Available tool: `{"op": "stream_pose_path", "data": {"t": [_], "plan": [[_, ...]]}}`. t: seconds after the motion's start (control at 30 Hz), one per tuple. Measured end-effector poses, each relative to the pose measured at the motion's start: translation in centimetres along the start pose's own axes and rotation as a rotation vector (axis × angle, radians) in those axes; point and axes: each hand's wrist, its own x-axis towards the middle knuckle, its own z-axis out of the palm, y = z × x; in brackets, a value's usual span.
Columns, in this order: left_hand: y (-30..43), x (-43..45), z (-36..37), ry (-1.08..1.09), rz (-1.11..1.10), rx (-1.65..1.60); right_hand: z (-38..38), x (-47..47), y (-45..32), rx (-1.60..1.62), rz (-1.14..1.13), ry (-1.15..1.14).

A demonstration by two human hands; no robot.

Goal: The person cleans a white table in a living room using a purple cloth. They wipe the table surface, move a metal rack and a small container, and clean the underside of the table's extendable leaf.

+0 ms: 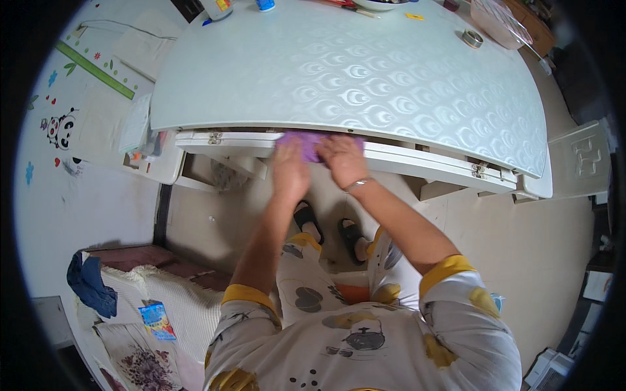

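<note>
A purple cloth (311, 146) lies over the white hinged rail (415, 161) along the near side of a glass-topped table (244, 78). Both hands press on it from above. My left hand (292, 168) rests at the cloth's left part, slightly blurred, with its fingers over the fabric. On the right part lies my right hand (344, 159), fingers spread across the cloth, a metal bracelet at the wrist. Whether either hand grips the cloth or only presses it cannot be told. The glass top has a peacock-feather pattern.
A tape roll (472, 38), a pink basin (496, 24), a bowl (380, 4) and a bottle (218, 8) stand towards the table's far side. A white chair (579, 156) is at the right. Behind at the left, a covered sofa (181, 298) holds a blue packet (157, 321).
</note>
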Motion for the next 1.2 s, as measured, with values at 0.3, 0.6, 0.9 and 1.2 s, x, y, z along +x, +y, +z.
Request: {"op": "stream_pose_path", "data": {"t": [0.3,0.6,0.9,1.2], "plan": [[12.8,-1.0,4.3,-0.107,-0.009,-0.133,-9.5,-9.0,8.9,-0.127,-0.05,0.121],[4.5,0.7,1.6,-0.022,0.027,0.003,-2.5,-4.9,2.0,-0.013,0.077,0.211],[2.6,-5.1,4.5,0.089,-0.005,-0.219,-3.3,-8.3,4.3,-0.122,-0.025,0.237],[4.1,-6.1,8.7,0.127,-1.067,-1.119,2.7,-12.1,1.1,0.516,0.458,0.203]]}}
